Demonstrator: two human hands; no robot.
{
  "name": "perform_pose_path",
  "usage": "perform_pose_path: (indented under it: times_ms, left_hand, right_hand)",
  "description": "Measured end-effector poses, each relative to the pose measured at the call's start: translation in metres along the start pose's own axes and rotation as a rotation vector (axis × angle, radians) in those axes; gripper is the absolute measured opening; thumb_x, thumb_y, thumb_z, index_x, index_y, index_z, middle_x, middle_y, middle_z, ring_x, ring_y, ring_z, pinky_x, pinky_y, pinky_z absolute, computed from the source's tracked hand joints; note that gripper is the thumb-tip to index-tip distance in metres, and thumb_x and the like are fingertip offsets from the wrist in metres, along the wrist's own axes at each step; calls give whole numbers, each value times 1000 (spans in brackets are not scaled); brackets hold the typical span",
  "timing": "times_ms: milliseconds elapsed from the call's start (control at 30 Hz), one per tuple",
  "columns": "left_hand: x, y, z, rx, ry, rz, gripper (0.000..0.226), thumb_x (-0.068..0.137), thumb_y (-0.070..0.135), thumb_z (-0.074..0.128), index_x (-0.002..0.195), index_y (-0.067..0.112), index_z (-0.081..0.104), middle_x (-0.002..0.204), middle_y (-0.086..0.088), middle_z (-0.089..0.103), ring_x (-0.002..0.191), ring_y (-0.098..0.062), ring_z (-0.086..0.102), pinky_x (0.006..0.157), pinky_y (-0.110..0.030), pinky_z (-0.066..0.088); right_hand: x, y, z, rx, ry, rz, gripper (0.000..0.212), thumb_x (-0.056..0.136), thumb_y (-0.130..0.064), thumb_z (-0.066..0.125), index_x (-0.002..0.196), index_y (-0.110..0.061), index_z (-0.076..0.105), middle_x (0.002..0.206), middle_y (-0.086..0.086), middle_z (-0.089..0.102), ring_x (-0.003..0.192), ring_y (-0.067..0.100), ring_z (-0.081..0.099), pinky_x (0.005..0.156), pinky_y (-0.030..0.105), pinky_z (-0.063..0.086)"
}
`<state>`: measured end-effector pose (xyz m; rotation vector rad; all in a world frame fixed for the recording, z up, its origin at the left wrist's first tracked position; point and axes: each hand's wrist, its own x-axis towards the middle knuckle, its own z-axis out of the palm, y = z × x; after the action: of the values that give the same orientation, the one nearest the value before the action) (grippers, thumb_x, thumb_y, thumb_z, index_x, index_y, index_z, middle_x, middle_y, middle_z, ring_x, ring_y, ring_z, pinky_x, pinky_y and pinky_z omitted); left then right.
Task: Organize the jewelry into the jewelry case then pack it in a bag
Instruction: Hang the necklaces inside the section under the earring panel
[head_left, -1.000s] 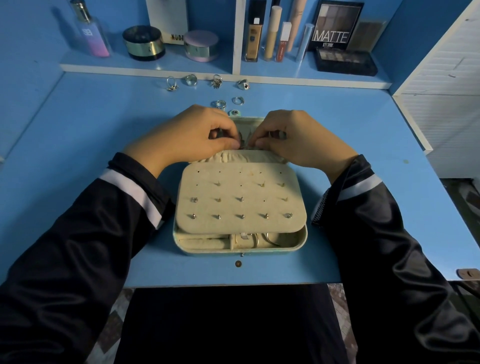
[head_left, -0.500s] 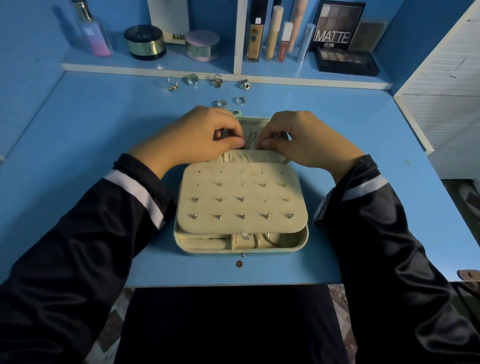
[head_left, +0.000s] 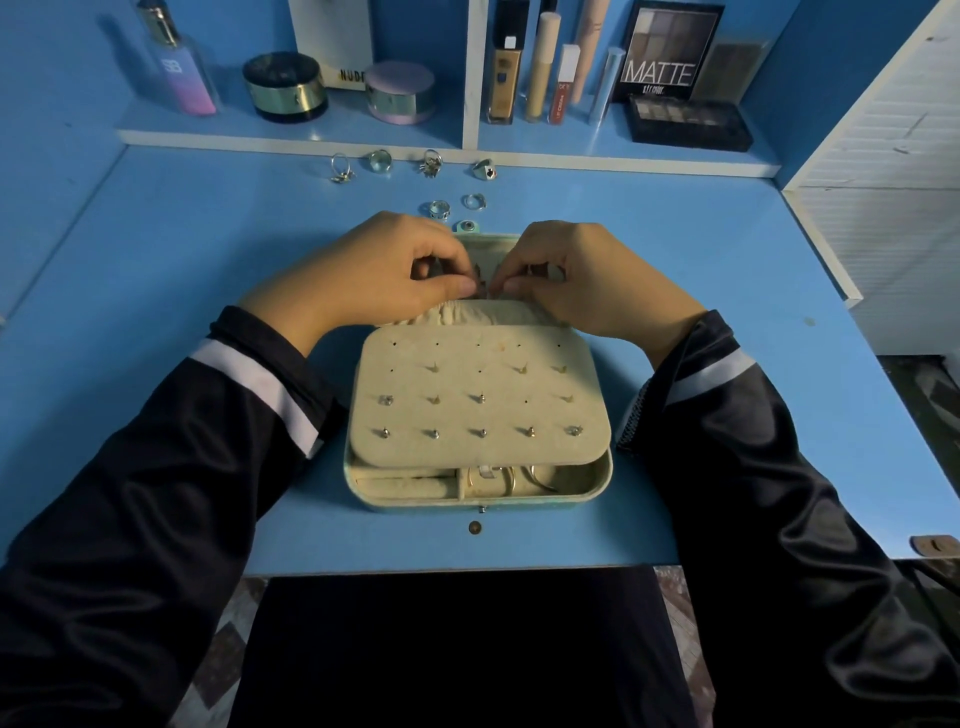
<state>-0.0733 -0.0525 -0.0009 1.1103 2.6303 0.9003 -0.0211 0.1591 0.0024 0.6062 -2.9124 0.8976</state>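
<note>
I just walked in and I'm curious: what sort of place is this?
Probably a dressing table at home. A shelf holds a perfume bottle and a MATTE eyeshadow palette, with rings and an open jewelry case on the blue desk.

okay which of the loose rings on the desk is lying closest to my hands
The wide band ring, lying just beyond your left hand. The thinner ring sits slightly farther back, and four more line the shelf edge.
</note>
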Motion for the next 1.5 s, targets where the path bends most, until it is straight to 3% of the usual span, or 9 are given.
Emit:
perform_pose_path:
  times_ms: [200,467,667,833,1000,1133,1267,1400,1500]
  left_hand:
    - [-1,2,0,-18,-55,-32,17,90,31,68,78,42,63,84,-3,68,75,-23,59,76,-44,52]
    - [-7,-6,-5,-19,4,-47,7,90,28,68,89,34,72,88,10,71,80,-12,62,70,-29,46]
    - [-11,-4,-3,-41,-5,-40,8,90,27,69,88,35,71,88,9,72,83,-18,64,79,-41,52]
    - [-13,-7,-4,-75,49,-47,13,90,27,70,87,40,69,89,14,70,80,-3,60,72,-23,45]
    - [-16,-5,-1,-70,48,-41,9,89,26,70,90,35,72,88,13,71,79,-4,62,73,-20,47]
    - [-21,-4,0,-93,101,-32,11,90,23,71,89,34,71,87,15,71,74,5,60,70,-8,43]
    - [-28,-7,3,-92,211,10,7,92,22,68,96,22,74,95,7,69,88,-6,63,82,-20,48]
    - [-33,-12,9,-92,350,34,11,95,20,63,101,23,71,101,5,64,95,-10,61,89,-31,48]
    - [-36,-16,15,-107,407,-9,17,96,26,57,109,27,68,112,10,60,95,-31,60,90,-38,47]
  right_hand:
    - [-2,-1,-2,4,-26,-6,15,87,-3,64,93,-12,75,88,-2,60,76,9,50,70,7,35]
    - [-8,8,-10,23,24,47,16,88,-2,64,91,-14,74,83,-11,56,71,-6,49,70,8,36]
    - [-8,5,-10,-16,-64,18,17,88,-2,63,91,-15,74,82,-17,54,70,0,50,68,7,36]
    - [-8,6,-10,4,-26,39,18,88,-2,63,90,-16,74,84,-11,57,72,2,51,68,8,37]
    - [-7,5,-6,-23,-35,18,14,87,-3,64,91,-11,74,81,-18,53,70,-3,50,68,5,35]
    - [-9,10,-4,9,44,29,16,87,-3,63,92,-14,75,84,-17,55,74,-3,51,70,6,35]
    - [-14,14,1,58,197,31,14,87,-3,64,96,-9,74,88,0,61,79,10,55,71,13,39]
    - [-18,17,11,52,330,91,14,89,-10,65,101,-11,71,96,1,58,87,12,55,79,22,48]
    - [-22,17,16,91,346,123,19,90,-11,64,108,-12,68,112,6,58,98,14,56,86,18,47]
